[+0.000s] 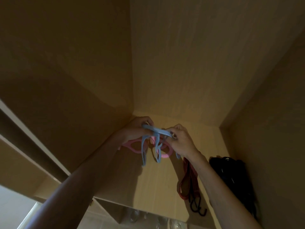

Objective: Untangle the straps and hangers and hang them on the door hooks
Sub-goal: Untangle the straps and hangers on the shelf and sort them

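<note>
**High on the door: both hands steady the blue hangers**

Left hand [137, 128] curls its fingers over one end of the blue hangers [156, 132]. Right hand [180, 140] pinches the other end between thumb and fingertips. Gripping both ends holds the top bar level and taut, probably so it can be guided to a door hook. No hook can be made out in the dim light.

Below the bar the blue loops dangle across the pink hangers [134, 147], which hang just behind them against the door [153, 187]. Whether blue and pink are free of each other cannot be told.

To the right a red strap [188, 177] hangs down the door, with black end hooks [198, 209] at its foot. Black straps [231, 172] hang beside it. Both appear already hung, so the hangers seem to be the step in hand.
</note>
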The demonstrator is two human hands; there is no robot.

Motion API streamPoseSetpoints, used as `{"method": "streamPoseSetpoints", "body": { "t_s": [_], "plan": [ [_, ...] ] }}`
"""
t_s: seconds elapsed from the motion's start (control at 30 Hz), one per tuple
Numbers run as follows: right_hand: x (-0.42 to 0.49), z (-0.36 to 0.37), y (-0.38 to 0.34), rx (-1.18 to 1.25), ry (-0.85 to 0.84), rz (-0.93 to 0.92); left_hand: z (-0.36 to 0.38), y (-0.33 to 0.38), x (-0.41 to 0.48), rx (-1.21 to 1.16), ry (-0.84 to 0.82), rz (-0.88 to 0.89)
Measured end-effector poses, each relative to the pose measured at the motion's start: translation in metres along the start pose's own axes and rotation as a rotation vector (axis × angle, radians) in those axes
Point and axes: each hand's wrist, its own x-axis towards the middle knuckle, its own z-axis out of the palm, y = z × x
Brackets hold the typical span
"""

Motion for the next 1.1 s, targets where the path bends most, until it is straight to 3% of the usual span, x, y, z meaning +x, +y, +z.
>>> {"method": "streamPoseSetpoints", "body": {
  "t_s": [0.3,0.5,0.7,0.93,1.1],
  "plan": [
    [-0.009,-0.002,-0.013,0.278,-0.030,0.026,0.003,0.008,0.000,-0.018,0.028,-0.009],
    [-0.021,0.000,-0.019,0.437,-0.265,0.040,0.003,0.017,-0.008,-0.108,-0.076,-0.074],
    [-0.019,0.003,-0.014,0.410,-0.243,0.039,0.002,0.014,-0.009,-0.086,-0.203,-0.148],
    [-0.005,0.005,-0.019,0.413,0.041,0.099,0.008,0.020,-0.008,-0.098,-0.185,-0.113],
    [0.004,0.005,-0.023,0.421,0.079,0.144,0.012,0.031,-0.005,-0.233,-0.062,-0.048]
  ]
}}
